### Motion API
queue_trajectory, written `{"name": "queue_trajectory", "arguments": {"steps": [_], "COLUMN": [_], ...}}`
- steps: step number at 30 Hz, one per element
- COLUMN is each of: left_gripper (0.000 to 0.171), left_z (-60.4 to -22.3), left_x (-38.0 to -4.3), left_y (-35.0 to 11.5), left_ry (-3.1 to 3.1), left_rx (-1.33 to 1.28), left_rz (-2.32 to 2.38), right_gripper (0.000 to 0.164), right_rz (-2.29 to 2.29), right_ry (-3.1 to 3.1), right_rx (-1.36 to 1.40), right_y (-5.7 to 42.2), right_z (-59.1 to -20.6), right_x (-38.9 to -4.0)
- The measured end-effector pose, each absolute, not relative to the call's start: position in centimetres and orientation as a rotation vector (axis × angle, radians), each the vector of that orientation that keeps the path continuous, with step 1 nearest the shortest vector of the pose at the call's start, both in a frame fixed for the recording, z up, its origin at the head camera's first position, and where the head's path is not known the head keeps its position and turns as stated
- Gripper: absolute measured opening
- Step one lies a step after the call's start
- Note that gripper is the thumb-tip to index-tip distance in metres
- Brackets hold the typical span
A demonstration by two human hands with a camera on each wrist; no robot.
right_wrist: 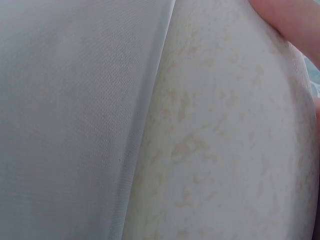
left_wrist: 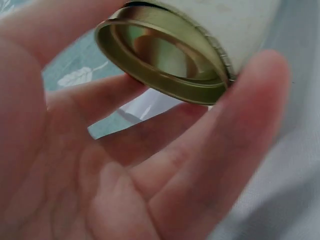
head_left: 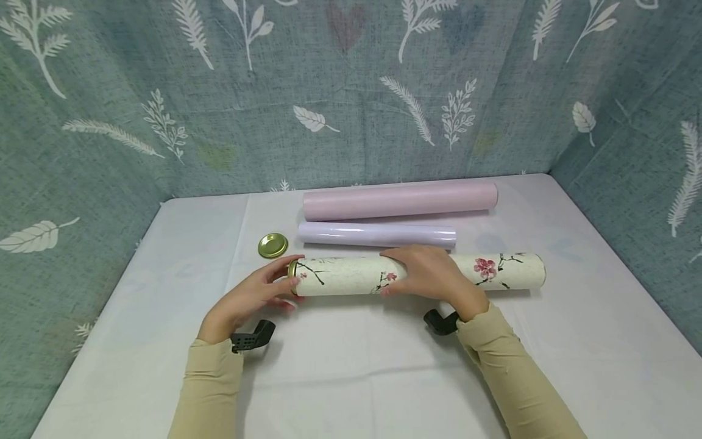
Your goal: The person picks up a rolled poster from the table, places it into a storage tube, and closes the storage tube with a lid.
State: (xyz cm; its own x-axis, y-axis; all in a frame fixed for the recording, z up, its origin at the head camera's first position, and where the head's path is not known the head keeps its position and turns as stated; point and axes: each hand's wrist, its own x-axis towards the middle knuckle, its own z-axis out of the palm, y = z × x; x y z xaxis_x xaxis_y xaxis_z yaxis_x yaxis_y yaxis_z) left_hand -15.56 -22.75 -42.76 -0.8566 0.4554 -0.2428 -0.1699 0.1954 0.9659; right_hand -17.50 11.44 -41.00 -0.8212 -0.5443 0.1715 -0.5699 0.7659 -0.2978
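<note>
left wrist: gold lid [left_wrist: 165, 57] caps tube [left_wrist: 235, 25]

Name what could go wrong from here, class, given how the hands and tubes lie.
The floral tube is round, so it might roll if the right hand loosens. The lavender tube lies close behind and could get bumped. The loose gold lid, near the left hand, might be knocked aside.

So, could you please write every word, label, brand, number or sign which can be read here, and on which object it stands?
There are none to read.
The floral tube shows only blossoms and branches.
The pink roll, lavender roll and loose gold lid show no lettering.
The curtain has only printed motifs.
</note>
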Motion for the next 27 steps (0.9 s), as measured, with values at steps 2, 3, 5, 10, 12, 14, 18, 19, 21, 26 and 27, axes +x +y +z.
{"name": "queue_trajectory", "arguments": {"steps": [2,3,5,10,12,14,18,19,21,26,27], "left_gripper": [0.052,0.051,0.051,0.05,0.05,0.05,0.047,0.046,0.045,0.047,0.048], "left_z": [-42.69,-42.67,-42.59,-42.58,-42.66,-42.77,-42.96,-43.02,-43.12,-43.37,-43.4], "left_x": [-15.45,-15.42,-15.36,-15.34,-15.36,-15.39,-15.47,-15.5,-15.59,-15.81,-15.82], "left_y": [-22.97,-23.09,-23.26,-23.39,-23.44,-23.48,-23.59,-23.6,-23.58,-23.5,-23.49], "left_ry": [1.93,1.895,1.839,1.79,1.784,1.78,1.77,1.767,1.758,1.758,1.765], "left_rx": [0.284,0.297,0.31,0.318,0.317,0.312,0.321,0.32,0.321,0.327,0.328], "left_rz": [1.73,1.745,1.768,1.794,1.8,1.809,1.83,1.835,1.846,1.866,1.868], "right_gripper": [0.075,0.074,0.074,0.074,0.074,0.074,0.073,0.073,0.073,0.073,0.073], "right_rz": [0.518,0.519,0.52,0.528,0.531,0.531,0.533,0.535,0.536,0.528,0.524], "right_ry": [-2.88,-2.878,-2.875,-2.875,-2.874,-2.874,-2.87,-2.87,-2.869,-2.863,-2.862], "right_rx": [0.909,0.909,0.906,0.903,0.902,0.902,0.91,0.912,0.913,0.917,0.918], "right_y": [11.45,11.45,11.48,11.53,11.51,11.49,11.43,11.42,11.43,11.42,11.42], "right_z": [-41.01,-41.0,-40.99,-40.97,-40.95,-40.93,-40.89,-40.87,-40.83,-40.81,-40.86], "right_x": [-17.52,-17.51,-17.51,-17.43,-17.39,-17.38,-17.37,-17.36,-17.35,-17.35,-17.36]}}
